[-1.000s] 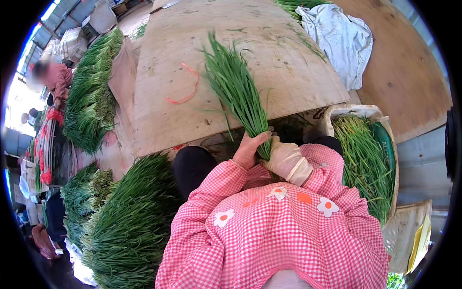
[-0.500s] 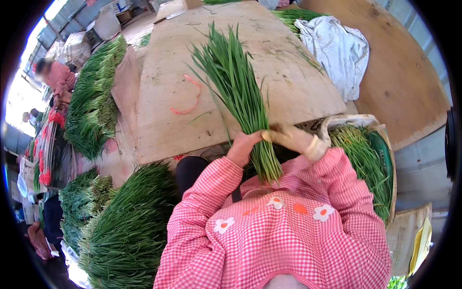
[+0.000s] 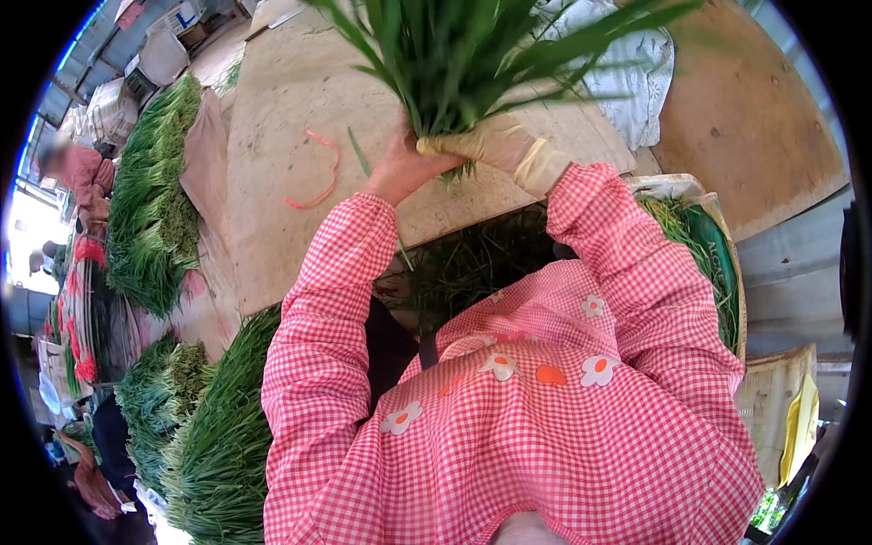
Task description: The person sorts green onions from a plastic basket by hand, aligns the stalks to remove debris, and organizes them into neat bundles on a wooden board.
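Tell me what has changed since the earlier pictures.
The left hand and gloved right hand have carried the bunch of greens forward, farther over the wooden board. Both hold it; its leaves now spread wider. The red string and white cloth stayed put.

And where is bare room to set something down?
The pale board looks bare between red string and knife; the brown board too, right of the white cloth. Crowded: the left, with green heaps, and the middle, where left hand and right hand hold the bunch.
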Action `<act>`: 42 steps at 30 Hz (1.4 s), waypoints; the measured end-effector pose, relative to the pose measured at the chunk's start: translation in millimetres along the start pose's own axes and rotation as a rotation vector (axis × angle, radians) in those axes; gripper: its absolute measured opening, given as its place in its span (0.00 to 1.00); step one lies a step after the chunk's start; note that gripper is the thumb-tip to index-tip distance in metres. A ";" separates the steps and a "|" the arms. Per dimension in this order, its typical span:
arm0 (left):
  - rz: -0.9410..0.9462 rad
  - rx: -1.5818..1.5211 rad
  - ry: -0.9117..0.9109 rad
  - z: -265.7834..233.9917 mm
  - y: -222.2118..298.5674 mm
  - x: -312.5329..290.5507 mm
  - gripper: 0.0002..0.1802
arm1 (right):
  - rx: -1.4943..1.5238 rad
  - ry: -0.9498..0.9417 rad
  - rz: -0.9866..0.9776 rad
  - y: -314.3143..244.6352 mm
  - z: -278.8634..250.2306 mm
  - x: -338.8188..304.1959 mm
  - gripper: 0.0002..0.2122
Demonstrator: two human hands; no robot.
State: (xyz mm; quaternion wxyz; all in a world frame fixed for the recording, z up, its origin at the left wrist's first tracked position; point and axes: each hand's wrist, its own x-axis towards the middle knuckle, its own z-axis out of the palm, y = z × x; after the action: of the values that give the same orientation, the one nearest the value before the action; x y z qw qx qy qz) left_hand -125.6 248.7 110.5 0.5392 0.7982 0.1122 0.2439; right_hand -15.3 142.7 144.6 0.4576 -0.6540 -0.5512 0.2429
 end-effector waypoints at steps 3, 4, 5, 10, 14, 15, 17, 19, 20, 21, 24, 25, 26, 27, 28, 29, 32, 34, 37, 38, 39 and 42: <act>-0.058 0.026 -0.053 1.9 10.5 3.5 0.42 | -0.036 -0.095 -0.049 64.7 0.0 17.9 0.32; -0.104 -0.004 -0.015 5.2 13.4 3.2 0.42 | -0.083 -0.146 -0.047 77.7 -2.7 25.6 0.33; -0.113 -0.037 0.026 2.9 16.8 1.9 0.38 | -0.270 -0.176 -0.043 52.0 -5.1 27.0 0.33; 0.064 -0.091 0.164 -0.9 -13.0 9.3 0.21 | -0.535 -0.175 -0.027 -21.3 -3.1 34.6 0.32; 0.092 -0.192 0.487 -8.4 -32.8 3.3 0.19 | -0.463 -0.148 0.137 -52.0 5.5 30.6 0.31; 0.127 -0.398 0.520 -9.8 -28.9 0.6 0.17 | -0.380 -0.109 0.171 -49.3 8.1 29.6 0.31; 0.014 -0.620 0.665 -8.2 -10.4 -8.7 0.14 | 0.097 0.035 0.077 -27.9 13.2 20.0 0.23; -0.044 -0.671 0.821 -22.3 -8.6 -18.8 0.09 | 0.318 0.203 -0.117 -17.1 21.5 8.3 0.20; -0.039 -0.725 0.890 -31.8 -14.1 -24.4 0.08 | 0.264 0.189 -0.071 -25.5 18.6 -9.7 0.14; -0.033 -0.783 0.954 -38.0 -18.7 -28.8 0.08 | 0.206 0.181 -0.026 -35.2 16.2 -34.6 0.10; 0.008 -0.982 0.970 -46.0 -28.8 -36.7 0.05 | 0.463 -0.085 0.252 6.7 49.5 -102.1 0.07; -0.010 -1.050 0.964 -50.6 -29.2 -42.1 0.06 | 0.470 -0.199 0.304 28.4 66.0 -115.3 0.08; -0.001 -1.102 0.972 -48.1 -18.1 -47.8 0.03 | 0.509 -0.228 0.486 28.3 74.4 -123.1 0.09; 0.002 -1.108 0.971 -49.6 -19.7 -52.9 0.03 | 0.545 -0.255 0.669 28.8 80.0 -126.5 0.11; 0.004 -1.115 0.969 -51.7 -23.9 -57.3 0.03 | 0.680 -0.283 0.669 34.4 86.6 -124.0 0.13; 0.002 -1.121 0.962 -51.1 -24.0 -60.6 0.04 | 0.838 -0.234 0.701 30.5 90.7 -120.7 0.14; -0.019 -1.131 0.973 -45.1 -15.4 -68.2 0.05 | 1.261 -0.098 0.730 19.6 104.6 -102.9 0.14; -0.020 -1.160 0.936 -46.6 -17.6 -75.2 0.05 | 1.323 -0.131 0.609 43.8 117.6 -97.3 0.12; 0.006 -1.213 0.810 -54.9 -16.7 -84.9 0.05 | 1.163 -0.074 0.351 44.6 120.6 -103.1 0.07; 0.034 -1.218 0.765 -58.3 -15.0 -91.4 0.09 | 0.946 -0.048 0.203 50.6 117.8 -111.1 0.07; 0.092 -1.263 0.716 -63.0 -17.1 -95.8 0.09 | 0.979 -0.069 0.176 52.2 107.0 -118.6 0.08; 0.221 -1.309 0.581 -73.7 -28.2 -106.7 0.15 | 1.433 -0.094 0.219 66.9 62.2 -142.6 0.08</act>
State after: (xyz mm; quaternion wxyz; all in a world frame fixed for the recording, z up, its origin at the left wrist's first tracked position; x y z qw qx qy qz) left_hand -252.1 272.1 78.1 0.8272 0.2214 0.0006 0.5164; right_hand -72.2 30.5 31.3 0.7226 -0.2339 -0.2073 0.6166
